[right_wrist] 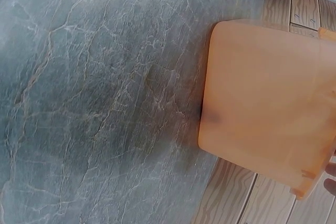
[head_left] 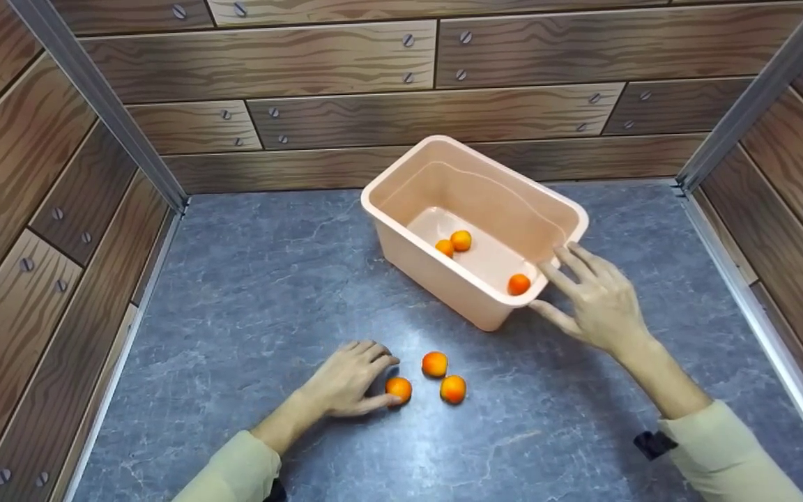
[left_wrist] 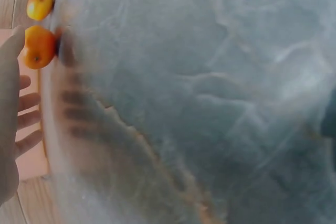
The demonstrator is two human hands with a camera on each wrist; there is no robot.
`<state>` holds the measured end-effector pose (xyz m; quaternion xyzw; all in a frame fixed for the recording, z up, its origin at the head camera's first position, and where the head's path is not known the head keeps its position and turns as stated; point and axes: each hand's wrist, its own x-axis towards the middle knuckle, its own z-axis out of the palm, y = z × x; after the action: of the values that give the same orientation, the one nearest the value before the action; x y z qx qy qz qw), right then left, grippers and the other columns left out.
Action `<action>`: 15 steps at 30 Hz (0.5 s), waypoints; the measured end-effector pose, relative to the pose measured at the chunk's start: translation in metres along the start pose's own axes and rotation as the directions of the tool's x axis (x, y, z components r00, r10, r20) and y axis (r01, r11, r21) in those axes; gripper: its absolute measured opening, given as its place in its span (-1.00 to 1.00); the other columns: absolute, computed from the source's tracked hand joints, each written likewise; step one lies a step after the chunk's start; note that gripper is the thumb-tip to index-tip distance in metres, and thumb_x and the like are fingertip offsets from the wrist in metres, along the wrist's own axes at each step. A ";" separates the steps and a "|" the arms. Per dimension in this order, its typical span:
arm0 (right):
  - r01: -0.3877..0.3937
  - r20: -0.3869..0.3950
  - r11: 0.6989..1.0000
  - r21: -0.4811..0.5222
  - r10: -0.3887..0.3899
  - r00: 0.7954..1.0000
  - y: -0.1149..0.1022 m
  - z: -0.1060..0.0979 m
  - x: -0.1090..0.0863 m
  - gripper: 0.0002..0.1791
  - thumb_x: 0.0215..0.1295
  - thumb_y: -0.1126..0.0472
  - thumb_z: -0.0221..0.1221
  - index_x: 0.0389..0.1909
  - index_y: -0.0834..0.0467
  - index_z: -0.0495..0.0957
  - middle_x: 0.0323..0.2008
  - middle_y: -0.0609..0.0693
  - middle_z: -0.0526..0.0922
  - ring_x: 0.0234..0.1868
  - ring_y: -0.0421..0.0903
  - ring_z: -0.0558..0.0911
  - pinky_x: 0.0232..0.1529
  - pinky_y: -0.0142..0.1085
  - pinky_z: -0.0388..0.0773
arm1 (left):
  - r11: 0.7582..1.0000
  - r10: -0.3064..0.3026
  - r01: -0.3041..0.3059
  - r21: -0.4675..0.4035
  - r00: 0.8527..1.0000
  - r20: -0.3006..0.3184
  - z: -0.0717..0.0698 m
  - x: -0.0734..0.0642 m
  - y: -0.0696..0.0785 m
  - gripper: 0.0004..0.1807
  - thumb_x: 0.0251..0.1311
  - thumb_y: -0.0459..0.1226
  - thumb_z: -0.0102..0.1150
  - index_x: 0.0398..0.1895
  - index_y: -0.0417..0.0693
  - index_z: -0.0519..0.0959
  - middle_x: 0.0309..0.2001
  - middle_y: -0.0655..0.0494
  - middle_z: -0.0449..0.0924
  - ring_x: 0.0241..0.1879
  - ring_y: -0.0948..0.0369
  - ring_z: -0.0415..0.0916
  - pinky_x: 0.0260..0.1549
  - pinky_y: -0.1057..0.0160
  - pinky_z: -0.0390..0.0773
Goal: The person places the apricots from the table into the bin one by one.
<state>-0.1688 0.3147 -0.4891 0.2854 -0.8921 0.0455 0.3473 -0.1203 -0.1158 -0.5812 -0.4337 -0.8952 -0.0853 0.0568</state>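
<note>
Low on the worktop (head_left: 255, 279), the left hand (head_left: 347, 380) stands wide, a small orange fruit (head_left: 401, 388) at its three o'clock between thumb and fingers, not clasped. A second fruit (head_left: 434, 364) and a third (head_left: 453, 389) lie just beyond, at that fruit's two and three o'clock. The tub (head_left: 436, 277), long axis running ten to four, sits at the left hand's one o'clock, nearer the right hand (head_left: 595, 300), whose spread fingers rest over its rim. Only the head view reveals three inner fruits (head_left: 461, 240); the right wrist view shows outer wall (right_wrist: 262, 87).
</note>
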 end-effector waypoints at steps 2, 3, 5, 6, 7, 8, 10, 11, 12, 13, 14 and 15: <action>-0.002 -0.009 1.000 0.003 0.002 1.000 0.000 0.000 0.000 -0.14 0.45 -0.56 -0.14 0.22 0.03 0.70 0.24 0.24 0.71 0.21 0.32 0.69 0.02 0.26 0.67 | 1.000 0.000 0.000 -0.007 1.000 -0.002 0.003 -0.001 0.001 -0.32 0.41 0.35 0.03 0.26 0.07 0.61 0.12 0.11 0.68 0.11 0.14 0.61 0.09 0.08 0.66; -0.003 -0.011 1.000 0.001 0.003 1.000 -0.001 0.000 0.001 -0.14 0.45 -0.56 -0.14 0.23 0.02 0.70 0.24 0.24 0.71 0.21 0.32 0.69 0.02 0.27 0.67 | 1.000 0.004 -0.004 -0.014 1.000 -0.003 0.004 -0.002 0.001 -0.32 0.40 0.35 0.05 0.25 0.06 0.61 0.11 0.10 0.68 0.11 0.14 0.61 0.10 0.09 0.66; -0.002 -0.012 1.000 -0.001 0.002 1.000 -0.001 0.000 0.001 -0.15 0.45 -0.56 -0.14 0.24 0.02 0.69 0.24 0.24 0.71 0.21 0.32 0.69 0.01 0.27 0.67 | 1.000 0.013 -0.013 -0.026 1.000 -0.002 0.006 -0.003 0.003 -0.33 0.39 0.34 0.08 0.23 0.05 0.62 0.10 0.10 0.68 0.10 0.14 0.62 0.11 0.10 0.67; -0.001 -0.017 1.000 0.000 0.001 1.000 -0.001 0.000 0.001 -0.15 0.45 -0.56 -0.13 0.24 0.02 0.69 0.24 0.24 0.71 0.20 0.32 0.70 0.01 0.27 0.67 | 0.999 0.017 -0.017 -0.030 1.000 -0.002 0.007 -0.003 0.003 -0.33 0.39 0.33 0.09 0.23 0.05 0.62 0.09 0.10 0.68 0.09 0.15 0.62 0.11 0.10 0.67; 0.000 -0.017 1.000 -0.001 -0.001 1.000 -0.001 0.000 0.001 -0.15 0.45 -0.56 -0.13 0.23 0.02 0.69 0.24 0.24 0.71 0.20 0.32 0.70 0.01 0.27 0.67 | 0.999 0.019 -0.019 -0.032 1.000 -0.004 0.008 -0.004 0.004 -0.34 0.39 0.33 0.10 0.22 0.05 0.62 0.09 0.10 0.68 0.09 0.15 0.62 0.11 0.11 0.67; 0.001 -0.014 1.000 -0.004 -0.001 1.000 -0.001 0.000 0.001 -0.15 0.45 -0.56 -0.13 0.23 0.02 0.69 0.24 0.24 0.71 0.20 0.32 0.70 0.01 0.27 0.67 | 0.999 0.022 -0.022 -0.033 1.000 -0.005 0.008 -0.004 0.004 -0.35 0.38 0.32 0.11 0.21 0.06 0.62 0.08 0.11 0.68 0.08 0.15 0.62 0.11 0.11 0.66; 0.004 -0.008 1.000 -0.009 -0.004 1.000 -0.001 0.000 0.001 -0.15 0.45 -0.56 -0.14 0.23 0.02 0.69 0.24 0.24 0.71 0.21 0.31 0.70 0.01 0.26 0.67 | 0.999 0.023 -0.023 -0.027 1.000 -0.006 0.009 -0.004 0.004 -0.36 0.38 0.33 0.11 0.20 0.07 0.62 0.08 0.12 0.67 0.08 0.16 0.62 0.11 0.13 0.66; 0.006 -0.003 1.000 -0.013 -0.006 1.000 0.000 0.000 0.001 -0.15 0.46 -0.56 -0.14 0.23 0.03 0.69 0.24 0.24 0.71 0.21 0.31 0.69 0.02 0.26 0.68 | 0.999 0.023 -0.023 -0.021 1.000 -0.007 0.009 -0.005 0.004 -0.36 0.38 0.33 0.10 0.19 0.08 0.62 0.08 0.13 0.67 0.07 0.16 0.62 0.10 0.13 0.66; 0.007 -0.003 1.000 -0.014 -0.007 1.000 0.000 0.000 0.001 -0.15 0.46 -0.55 -0.14 0.23 0.03 0.69 0.24 0.24 0.71 0.21 0.31 0.69 0.02 0.25 0.68 | 1.000 0.024 -0.024 -0.016 1.000 -0.007 0.010 -0.005 0.004 -0.37 0.38 0.33 0.10 0.18 0.08 0.62 0.07 0.13 0.67 0.07 0.17 0.61 0.09 0.13 0.66; 0.008 0.001 1.000 -0.017 -0.008 1.000 0.000 0.000 0.000 -0.15 0.46 -0.55 -0.14 0.23 0.03 0.69 0.24 0.24 0.71 0.21 0.30 0.69 0.02 0.25 0.68 | 1.000 0.027 -0.027 -0.009 1.000 -0.008 0.010 -0.005 0.004 -0.37 0.38 0.34 0.10 0.18 0.09 0.62 0.07 0.14 0.67 0.07 0.17 0.62 0.08 0.14 0.66; 0.008 -0.001 1.000 -0.017 -0.008 1.000 0.000 0.000 0.000 -0.15 0.46 -0.55 -0.14 0.23 0.04 0.69 0.24 0.24 0.71 0.21 0.30 0.69 0.02 0.25 0.68 | 1.000 0.029 -0.029 -0.003 1.000 -0.009 0.011 -0.005 0.004 -0.37 0.38 0.34 0.10 0.17 0.09 0.62 0.07 0.14 0.67 0.07 0.17 0.62 0.08 0.14 0.65; 0.007 -0.006 1.000 -0.017 -0.007 1.000 0.000 0.000 0.000 -0.15 0.46 -0.55 -0.14 0.23 0.04 0.69 0.24 0.24 0.71 0.21 0.30 0.69 0.02 0.24 0.68 | 0.999 0.032 -0.032 0.004 0.999 -0.011 0.011 -0.005 0.004 -0.38 0.38 0.34 0.10 0.17 0.10 0.62 0.07 0.14 0.67 0.06 0.17 0.62 0.07 0.14 0.65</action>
<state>-0.1692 0.3145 -0.4893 0.2855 -0.8904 0.0373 0.3526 -0.1142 -0.1152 -0.5927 -0.4472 -0.8881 -0.0853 0.0640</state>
